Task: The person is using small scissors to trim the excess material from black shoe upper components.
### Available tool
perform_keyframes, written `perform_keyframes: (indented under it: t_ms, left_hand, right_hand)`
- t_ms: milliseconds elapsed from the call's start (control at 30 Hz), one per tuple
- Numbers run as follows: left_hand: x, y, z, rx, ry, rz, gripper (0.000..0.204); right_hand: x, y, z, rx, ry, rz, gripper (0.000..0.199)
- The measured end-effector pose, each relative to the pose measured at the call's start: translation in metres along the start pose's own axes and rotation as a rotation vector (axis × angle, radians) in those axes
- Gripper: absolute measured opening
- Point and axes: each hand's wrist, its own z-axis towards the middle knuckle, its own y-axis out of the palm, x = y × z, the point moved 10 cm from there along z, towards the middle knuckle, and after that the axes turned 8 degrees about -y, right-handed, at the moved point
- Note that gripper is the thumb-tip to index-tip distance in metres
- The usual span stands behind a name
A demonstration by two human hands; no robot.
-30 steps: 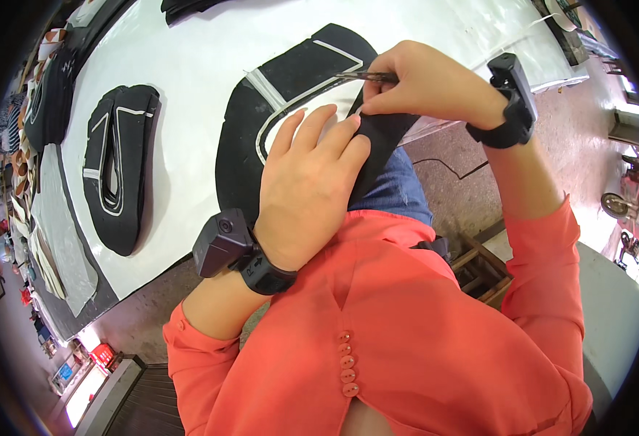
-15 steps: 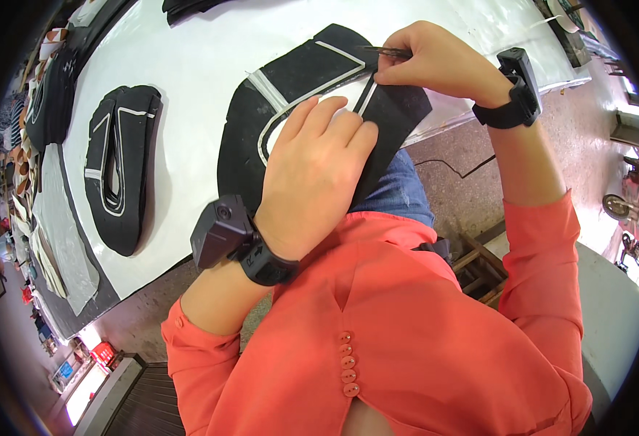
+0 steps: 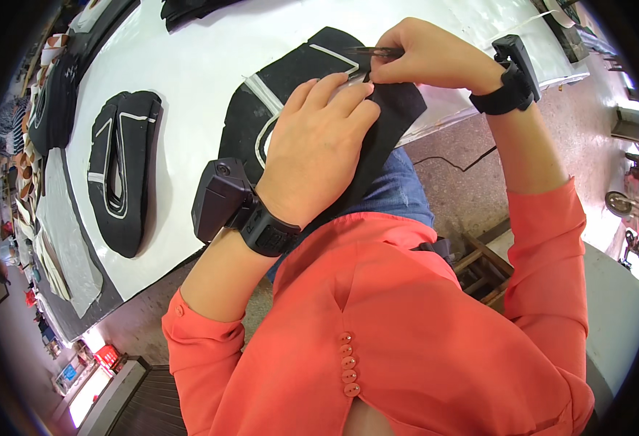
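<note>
A black shoe upper [image 3: 250,116] with pale lines along its curved cut-out lies on the white table near its front edge. Flat across it rests my left hand [image 3: 316,149], fingers slightly apart and fingertips on the cut-out's border; its palm hides much of the piece. My right hand [image 3: 425,54] is closed around a thin, dark, pointed metal tool [image 3: 377,51], whose tip points left over the upper. The right thumb and forefinger touch the edge strip beside my left fingertips; whether they pinch it is hidden.
Another black shoe upper [image 3: 124,174] lies to the left on the white table [image 3: 188,94]. Dark pieces [image 3: 188,9] sit at the far edge. More black pieces [image 3: 54,109] and a clear plastic sheet [image 3: 69,225] line the left side. A wooden stool [image 3: 486,265] stands below right.
My left hand has slid slightly up and right, its fingertips now close to the right hand. The right hand has shifted a little left with the tool.
</note>
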Motion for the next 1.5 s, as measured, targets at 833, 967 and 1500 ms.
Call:
perform_keyframes:
  t_ms: [833,967,1500]
  left_hand:
    - [-0.011,0.006,0.012,-0.101,0.002,-0.161,0.034]
    - [-0.007,0.009,0.013,-0.107,0.023,-0.112,0.039]
    - [-0.003,0.008,0.012,-0.084,0.013,-0.055,0.040]
  right_hand:
    - [-0.058,0.023,-0.092,0.349,-0.381,-0.717,0.015]
    - [-0.058,0.024,-0.091,0.286,-0.323,-0.780,0.018]
    - [-0.011,0.010,-0.124,0.408,0.105,-0.301,0.043]
